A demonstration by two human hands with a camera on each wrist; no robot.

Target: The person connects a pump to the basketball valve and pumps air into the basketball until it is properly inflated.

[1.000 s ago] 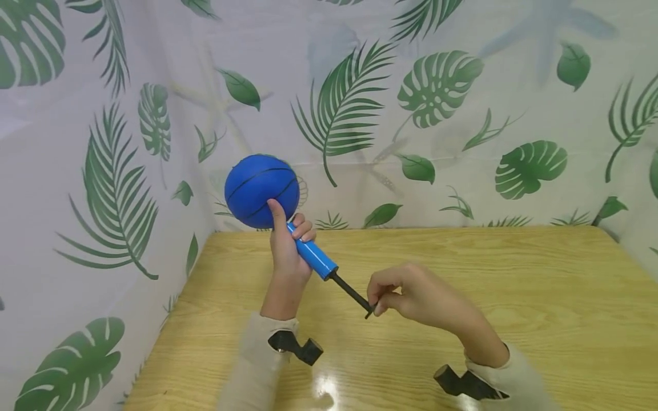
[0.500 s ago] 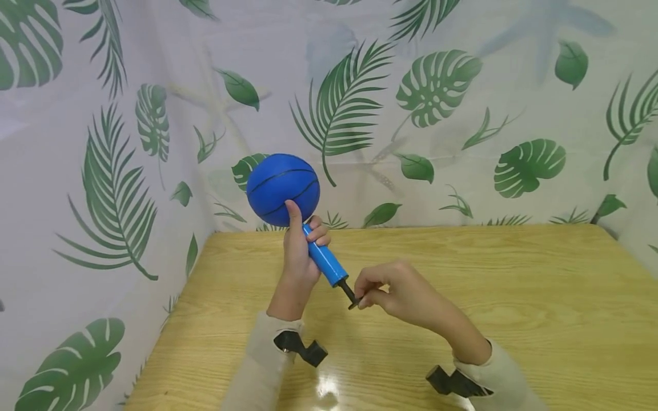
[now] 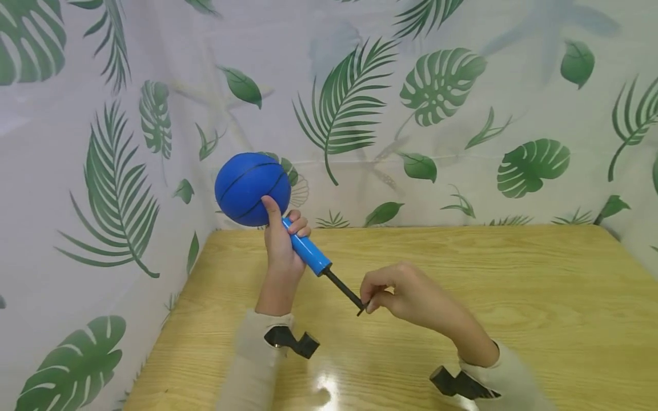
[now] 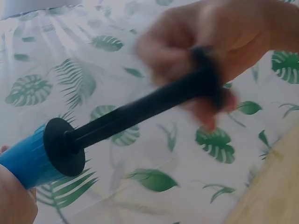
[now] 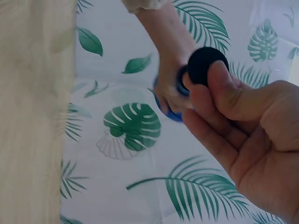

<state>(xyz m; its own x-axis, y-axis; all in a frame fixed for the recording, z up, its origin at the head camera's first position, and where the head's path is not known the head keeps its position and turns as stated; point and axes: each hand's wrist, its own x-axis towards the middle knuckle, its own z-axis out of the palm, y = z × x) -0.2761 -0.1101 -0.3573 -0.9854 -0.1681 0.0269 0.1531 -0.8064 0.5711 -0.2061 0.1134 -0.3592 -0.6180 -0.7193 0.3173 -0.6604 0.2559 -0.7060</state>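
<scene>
In the head view a blue ball (image 3: pixel 249 188) with black lines is held up over the back left of the table. My left hand (image 3: pixel 281 245) grips the blue barrel of a hand pump (image 3: pixel 311 256), its thumb lying against the ball. The pump's end at the ball is hidden by the fingers. My right hand (image 3: pixel 406 297) pinches the round black handle at the end of the pump's rod, which stands well out of the barrel. In the left wrist view the black rod (image 4: pixel 135 112) shows up close. The right wrist view shows the disc-shaped handle (image 5: pixel 205 65) under the thumb.
Beneath the hands lies a wood-grain table (image 3: pixel 488 274). A white leaf-print sheet (image 3: pixel 360 114) hangs behind it and along its left side. Both wrists carry black camera mounts (image 3: pixel 293 341) over light sleeves.
The pump rod went into the barrel as the ball and left hand shifted right. Now they are back to the left and the rod is drawn out again, the right hand still on the handle.
</scene>
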